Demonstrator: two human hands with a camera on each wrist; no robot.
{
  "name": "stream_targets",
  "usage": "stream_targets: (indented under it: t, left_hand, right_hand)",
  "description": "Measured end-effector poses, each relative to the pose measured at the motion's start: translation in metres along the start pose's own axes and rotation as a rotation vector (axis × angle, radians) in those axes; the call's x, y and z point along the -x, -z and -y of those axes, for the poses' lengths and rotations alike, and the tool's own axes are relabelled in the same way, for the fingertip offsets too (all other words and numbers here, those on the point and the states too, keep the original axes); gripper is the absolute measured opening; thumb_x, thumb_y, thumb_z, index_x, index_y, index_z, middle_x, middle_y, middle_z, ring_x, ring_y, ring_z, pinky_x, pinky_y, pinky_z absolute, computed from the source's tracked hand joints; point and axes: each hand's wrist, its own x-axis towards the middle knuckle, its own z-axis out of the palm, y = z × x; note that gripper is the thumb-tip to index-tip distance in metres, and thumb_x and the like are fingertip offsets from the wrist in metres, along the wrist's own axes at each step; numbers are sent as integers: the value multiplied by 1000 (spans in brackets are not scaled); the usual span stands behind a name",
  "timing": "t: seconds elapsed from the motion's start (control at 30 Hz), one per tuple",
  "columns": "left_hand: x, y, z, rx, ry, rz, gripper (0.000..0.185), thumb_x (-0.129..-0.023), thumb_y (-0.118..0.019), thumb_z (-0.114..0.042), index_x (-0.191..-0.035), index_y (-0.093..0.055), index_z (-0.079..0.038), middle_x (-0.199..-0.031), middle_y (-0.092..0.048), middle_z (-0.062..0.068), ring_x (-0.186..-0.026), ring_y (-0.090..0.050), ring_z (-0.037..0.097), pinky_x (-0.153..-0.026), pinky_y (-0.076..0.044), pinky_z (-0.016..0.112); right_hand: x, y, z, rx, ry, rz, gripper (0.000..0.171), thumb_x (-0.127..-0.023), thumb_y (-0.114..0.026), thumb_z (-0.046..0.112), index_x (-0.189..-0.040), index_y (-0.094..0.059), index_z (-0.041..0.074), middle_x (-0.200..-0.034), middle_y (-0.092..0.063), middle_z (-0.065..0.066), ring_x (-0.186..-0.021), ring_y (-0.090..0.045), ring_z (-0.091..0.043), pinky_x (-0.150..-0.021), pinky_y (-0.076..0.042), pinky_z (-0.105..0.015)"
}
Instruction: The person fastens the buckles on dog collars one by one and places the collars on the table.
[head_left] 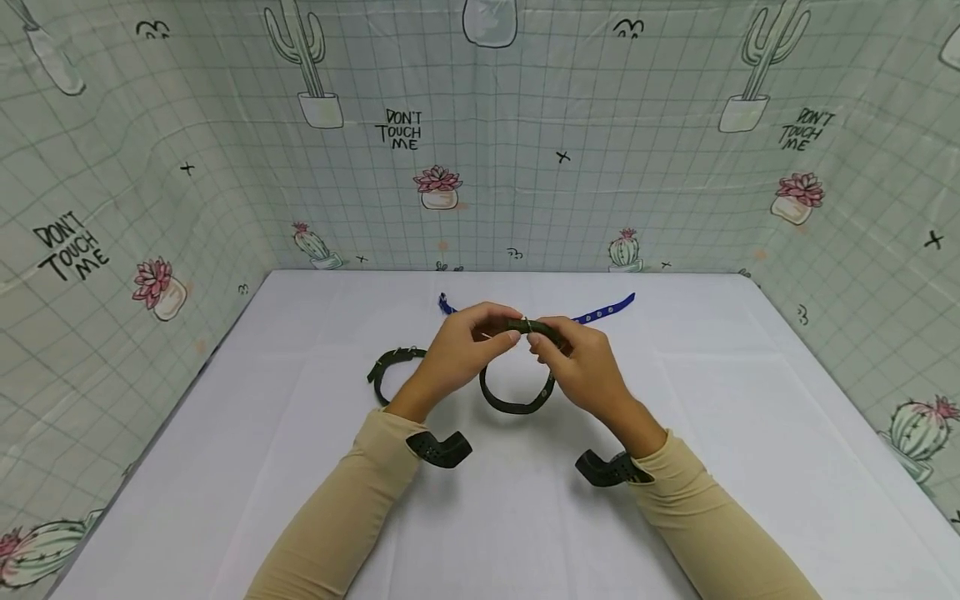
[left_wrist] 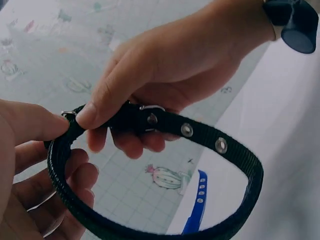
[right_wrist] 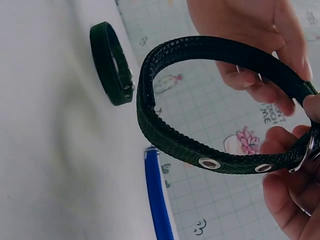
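As both hands are raised over the white table (head_left: pixel 187 467), the held collar (head_left: pixel 516 408) — a dark green strap closed into a loop — is found suspended above its surface, between the two hands. Grip condition, left: the left hand (head_left: pixel 459 348) pinches the top of the held collar with thumb and fingers, the thumb tip pressed close beside a small metal ring (left_wrist: pixel 69 113). Grip condition, right: the right hand (head_left: pixel 588 362) is likewise clamped on the held collar, its thumb on the near face and its fingers behind the band. The two thumbs lie close together at the top of the held collar.

Metal eyelets (left_wrist: pixel 221 145) are noted along the band of the held collar, and a metal buckle (left_wrist: pixel 152 107) shows next to the right hand. The lower part of the held collar hangs free of both hands.

To the left of the held collar, a second collar (head_left: pixel 380 383), also dark green and looped, rests on the table, partly hidden by the left arm. Beyond the held collar lies a blue strap (head_left: pixel 606 312) with eyelets at one end — its middle is concealed by the hands. Farther behind the held collar stands a pale grid-patterned backdrop (head_left: pixel 517 108) printed with potted cacti and lettering.
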Motion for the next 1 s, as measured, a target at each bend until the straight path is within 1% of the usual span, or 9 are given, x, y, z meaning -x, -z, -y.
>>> stream_targets:
  t: [0.07, 0.13, 0.3, 0.37, 0.43, 0.6, 0.8, 0.9, 1.0]
  left_hand:
    - [0, 0, 0, -78, -13, -12, 29, -97, -69, -25, -124, -68, -14, -109, -70, -3, -98, -64, 13, -82, -53, 35]
    - [-1, 0, -1, -137, -29, -28, 30, -96, -71, -24, -123, -69, -12, -109, -70, -5, -96, -64, 11, -83, -53, 34]
    - [-1, -2, 0, -226, -53, -66, 34, -93, -74, -22, -125, -70, -12, -106, -70, -3, -88, -63, 11, -72, -54, 32]
    - [-1, -3, 1, -237, -57, -71, 35, -93, -74, -21, -127, -69, -14, -103, -70, -3, -86, -63, 12, -68, -55, 31]
    - [-1, -3, 1, -241, -56, -75, 35, -93, -74, -21, -127, -69, -15, -101, -70, -2, -85, -64, 12, -66, -54, 32]
    - [0, -1, 1, -264, -38, -102, 26, -94, -73, -21, -119, -72, -13, -100, -71, -2, -86, -64, 13, -68, -54, 33]
    - [-1, 3, 5, -298, 3, -184, 21, -95, -72, -22, -114, -73, -12, -99, -72, 0, -88, -64, 14, -72, -53, 33]
    - [-1, 5, 7, -301, 25, -204, 22, -96, -71, -23, -114, -73, -11, -101, -72, 1, -90, -64, 15, -75, -53, 34]
    - [-2, 7, 9, -296, 46, -216, 22, -96, -71, -23, -114, -72, -11, -101, -71, 2, -90, -64, 15, -74, -54, 34]
  right_hand:
    - [0, 1, 0, -8, -28, 5, 18, -99, -66, 12, -112, -69, 0, -84, -71, -3, -69, -66, -12, -58, -54, -27]
    - [0, 1, 0, -10, -46, 6, 19, -99, -65, 13, -112, -69, 0, -84, -71, -3, -68, -66, -12, -57, -54, -28]
    - [1, 0, -2, -23, -88, 18, 19, -99, -65, 15, -112, -69, 1, -81, -70, -2, -64, -64, -13, -55, -53, -28]
    - [1, 0, -2, -29, -109, 23, 20, -99, -66, 16, -113, -69, 2, -81, -70, -2, -63, -64, -12, -55, -53, -28]
    - [1, 0, -1, -37, -131, 30, 21, -99, -66, 17, -114, -69, 2, -81, -71, -2, -63, -64, -13, -55, -53, -29]
    - [1, 0, -2, -60, -214, 63, 28, -99, -67, 23, -118, -68, 3, -84, -72, -3, -66, -66, -15, -61, -56, -33]
    - [1, 0, -5, -76, -315, 98, 36, -98, -68, 23, -127, -63, 2, -87, -72, -5, -70, -68, -17, -67, -57, -36]
    - [1, 0, -7, -82, -345, 113, 39, -98, -68, 24, -130, -61, 2, -85, -72, -3, -70, -67, -18, -68, -56, -37]
    - [1, 1, -9, -96, -363, 121, 40, -98, -67, 23, -131, -60, 3, -84, -72, -3, -71, -67, -19, -67, -54, -35]
